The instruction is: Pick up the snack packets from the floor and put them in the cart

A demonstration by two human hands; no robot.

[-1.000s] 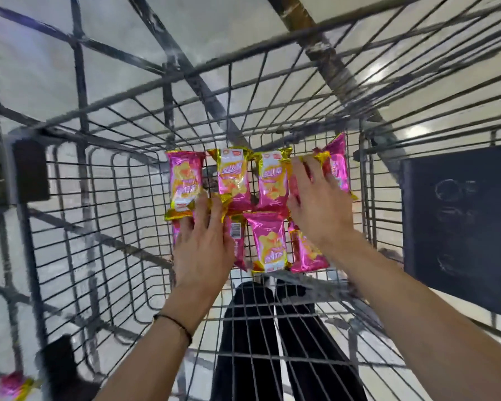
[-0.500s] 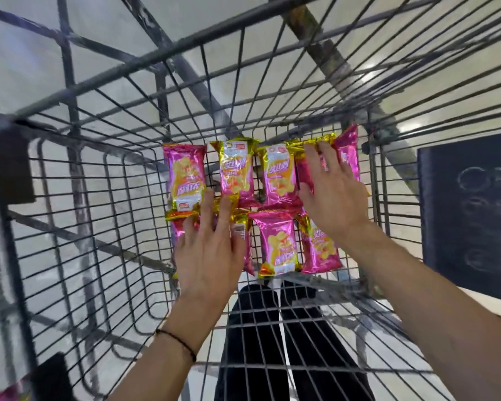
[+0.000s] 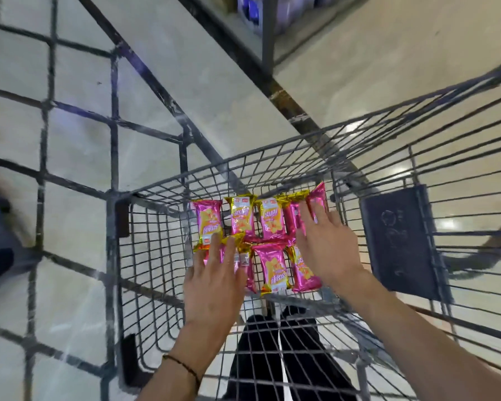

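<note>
Several pink and gold snack packets [image 3: 274, 267] lie flat in two rows on the wire bottom of the cart [image 3: 156, 256]. My left hand [image 3: 214, 282] lies flat, fingers spread, over the front-left packets. My right hand [image 3: 327, 244] is spread flat over the back-right packets, next to one pink packet [image 3: 318, 198] that leans against the cart's right side. Neither hand grips a packet. One packet [image 3: 209, 219] at the back left lies uncovered.
A dark plastic flap [image 3: 399, 241] hangs on the cart's right wire wall. My legs in black trousers [image 3: 272, 357] show beneath the cart. A shelf unit [image 3: 266, 24] stands on the pale floor ahead. A second wire frame [image 3: 41, 169] is at the left.
The view has pulled back and up, so more floor and the shelf show. Both hands stay flat on the packets; the right hand has slid slightly back from the far packets.
</note>
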